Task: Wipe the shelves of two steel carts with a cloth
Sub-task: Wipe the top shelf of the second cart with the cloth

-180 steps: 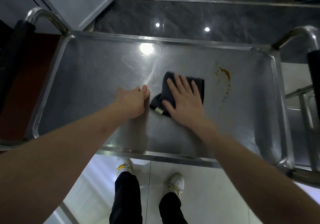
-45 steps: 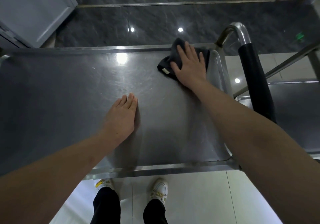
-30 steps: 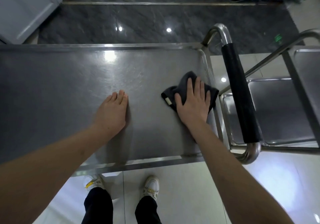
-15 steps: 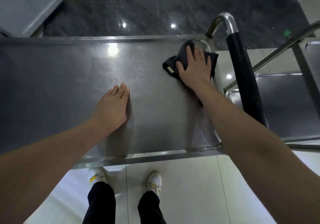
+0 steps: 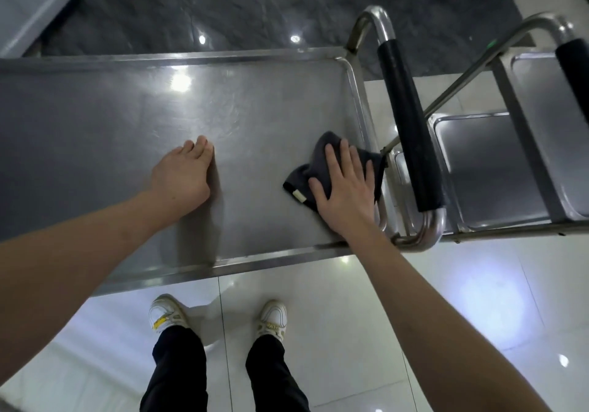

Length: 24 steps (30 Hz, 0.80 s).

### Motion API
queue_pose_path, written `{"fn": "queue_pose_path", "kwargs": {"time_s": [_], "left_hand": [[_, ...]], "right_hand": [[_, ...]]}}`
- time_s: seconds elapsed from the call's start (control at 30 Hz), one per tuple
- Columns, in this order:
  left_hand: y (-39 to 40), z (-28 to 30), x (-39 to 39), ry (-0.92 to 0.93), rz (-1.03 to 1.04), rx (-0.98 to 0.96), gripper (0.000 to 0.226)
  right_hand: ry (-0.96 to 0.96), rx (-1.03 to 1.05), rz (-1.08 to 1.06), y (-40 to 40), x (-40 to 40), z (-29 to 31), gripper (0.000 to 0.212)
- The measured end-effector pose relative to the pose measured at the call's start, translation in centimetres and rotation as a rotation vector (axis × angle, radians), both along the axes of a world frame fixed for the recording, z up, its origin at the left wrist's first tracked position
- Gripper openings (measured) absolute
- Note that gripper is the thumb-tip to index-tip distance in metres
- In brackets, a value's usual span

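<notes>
While the right hand (image 5: 345,188) presses the dark cloth (image 5: 314,169) flat under spread fingers, hard against the right edge of the top shelf (image 5: 127,118) and close to its near right corner, the left hand (image 5: 183,174) rests on the bare steel nearer the middle, fingers straight and together, gripping nothing. The step in hand appears to be wiping the right end of this shelf. Half a second ago the cloth lay at the far right corner; it has been drawn back along the right edge, the left hand unmoved. Beyond the padded handle (image 5: 409,124), the second cart (image 5: 487,169) stands untouched. The next move likely calls for finishing the near edge, then lower shelves.
</notes>
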State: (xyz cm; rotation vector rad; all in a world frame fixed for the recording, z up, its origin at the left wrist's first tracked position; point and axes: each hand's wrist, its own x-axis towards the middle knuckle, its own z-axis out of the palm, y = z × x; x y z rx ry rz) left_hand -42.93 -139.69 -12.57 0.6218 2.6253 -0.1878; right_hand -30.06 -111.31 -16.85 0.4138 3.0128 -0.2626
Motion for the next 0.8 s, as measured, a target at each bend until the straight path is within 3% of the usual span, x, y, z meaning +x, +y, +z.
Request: {"fn": "queue_pose_path", "kwargs": {"time_s": [0.17, 0.37, 0.57, 0.8], "left_hand": [[0.1, 0.1, -0.2, -0.005, -0.027, 0.001, 0.065], [-0.3, 0.4, -1.3, -0.045, 0.005, 0.006, 0.059], [-0.9, -0.8, -1.8, -0.082, -0.001, 0.019, 0.066], [-0.4, -0.2, -2.1, -0.100, 0.004, -0.037, 0.063]], "right_hand": [[-0.067, -0.010, -0.017, -4.3, 3.4, -0.3, 0.080], [-0.014, -0.050, 0.163, -9.2, -0.1, -0.1, 0.078], [0.003, -0.022, 0.162, -3.8, -5.7, -0.2, 0.079], [0.010, -0.002, 0.083, 1.4, -1.8, -0.5, 0.077]]}}
